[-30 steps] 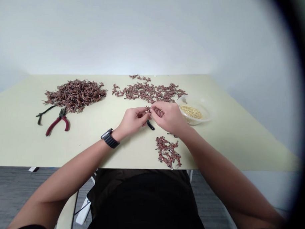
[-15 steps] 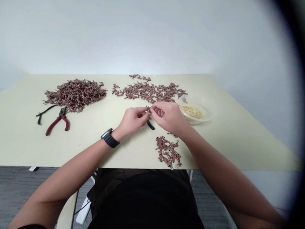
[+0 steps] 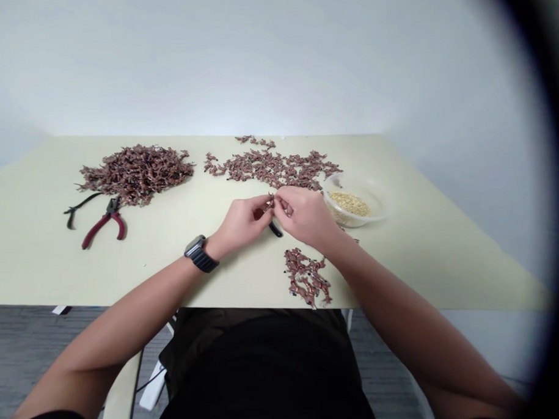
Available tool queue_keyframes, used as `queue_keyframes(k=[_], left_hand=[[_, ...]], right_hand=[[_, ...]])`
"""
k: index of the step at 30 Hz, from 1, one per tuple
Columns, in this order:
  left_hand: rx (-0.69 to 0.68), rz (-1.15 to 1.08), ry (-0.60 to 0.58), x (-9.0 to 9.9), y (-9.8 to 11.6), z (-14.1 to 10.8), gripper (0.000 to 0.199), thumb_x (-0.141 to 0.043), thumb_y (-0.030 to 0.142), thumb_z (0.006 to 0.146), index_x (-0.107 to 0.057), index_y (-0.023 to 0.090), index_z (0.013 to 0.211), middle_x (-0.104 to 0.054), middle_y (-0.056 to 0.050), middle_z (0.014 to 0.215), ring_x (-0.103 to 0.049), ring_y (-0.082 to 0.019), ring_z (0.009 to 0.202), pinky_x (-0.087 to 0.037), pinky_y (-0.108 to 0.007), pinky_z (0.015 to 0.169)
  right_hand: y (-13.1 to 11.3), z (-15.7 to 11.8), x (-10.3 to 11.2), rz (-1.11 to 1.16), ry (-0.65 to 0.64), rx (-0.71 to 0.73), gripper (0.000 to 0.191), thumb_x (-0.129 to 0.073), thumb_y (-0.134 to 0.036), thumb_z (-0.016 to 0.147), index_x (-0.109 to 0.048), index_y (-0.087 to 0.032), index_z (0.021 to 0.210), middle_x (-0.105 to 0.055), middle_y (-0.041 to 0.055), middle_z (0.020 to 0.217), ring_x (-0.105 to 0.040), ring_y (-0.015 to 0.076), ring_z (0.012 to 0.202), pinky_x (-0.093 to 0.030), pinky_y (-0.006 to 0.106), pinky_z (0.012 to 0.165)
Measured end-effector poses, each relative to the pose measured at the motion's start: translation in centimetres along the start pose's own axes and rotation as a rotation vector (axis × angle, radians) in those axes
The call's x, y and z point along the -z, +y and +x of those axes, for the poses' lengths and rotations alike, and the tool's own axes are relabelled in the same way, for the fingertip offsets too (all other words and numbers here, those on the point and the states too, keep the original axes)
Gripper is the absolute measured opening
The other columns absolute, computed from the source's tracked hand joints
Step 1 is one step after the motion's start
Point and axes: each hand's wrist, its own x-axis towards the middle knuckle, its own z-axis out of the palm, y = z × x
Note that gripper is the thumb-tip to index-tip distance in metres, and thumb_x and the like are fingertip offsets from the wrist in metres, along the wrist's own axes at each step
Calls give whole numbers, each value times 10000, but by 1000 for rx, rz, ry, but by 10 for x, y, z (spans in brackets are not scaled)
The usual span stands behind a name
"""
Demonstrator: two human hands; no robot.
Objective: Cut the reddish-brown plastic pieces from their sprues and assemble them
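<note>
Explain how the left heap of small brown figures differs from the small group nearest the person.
The large, mounded brown heap of figures is densely piled; the small, loose brown group lies nearly flat. The heap holds many pieces, the group far fewer. Both consist of small brown figures.

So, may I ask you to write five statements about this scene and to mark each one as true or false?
1. The red-handled pliers lie on the table. True.
2. The dark watch is worn on the right wrist. False: the dark watch is on the left wrist.
3. The translucent bowl contains small golden pieces. True.
4. The two hands are far apart. False: the left hand and right hand meet at a small brown piece.
5. In the picture, the large brown pile is left of both hands. True.
</note>
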Motion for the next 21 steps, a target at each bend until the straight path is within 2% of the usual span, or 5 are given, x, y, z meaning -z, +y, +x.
queue_keyframes(k=[6, 9, 11, 16, 21], left_hand=[[-109, 244, 30, -2, -4, -1, 123, -534, 135, 1001, -621, 166, 921, -667, -18, 762, -536, -120, 640, -362, -258, 632], [-115, 267, 29, -2, -5, -1, 114, -535, 138, 1008, -613, 166, 930, -664, -24, 771, -540, -123, 646, -359, -259, 630], [-107, 254, 37, -2, -6, -1, 135, -536, 154, 1013, -611, 165, 901, -660, -22, 751, -533, -120, 629, -358, -258, 620], [-65, 152, 15, 1, -5, 1, 189, -555, 206, 1014, -630, 162, 846, -653, -2, 691, -523, -107, 588, -364, -246, 597], [-27, 80, -13, 2, -2, 0, 191, -560, 225, 1011, -661, 157, 864, -663, 1, 674, -556, -107, 588, -390, -237, 599]], right_hand=[[-6, 1, -9, 213, 107, -277, 128, -622, -189, 892, -627, -209, 765, -651, 8, 684, -596, 164, 634, -442, 317, 663], [-4, 4, -9, 455, 29, -472, 80, -628, -197, 859, -654, -208, 784, -671, 0, 688, -618, 153, 544, -471, 306, 571], [-2, 5, -6, 590, -48, -529, 65, -632, -217, 864, -658, -206, 805, -677, 1, 693, -622, 150, 496, -471, 297, 513], [3, 6, 5, 609, -125, -437, 120, -655, -269, 898, -645, -205, 797, -642, -10, 665, -626, 143, 505, -471, 279, 510], [7, 4, 5, 420, -60, -301, 106, -652, -233, 894, -675, -204, 795, -660, 5, 730, -589, 140, 629, -450, 282, 605]])
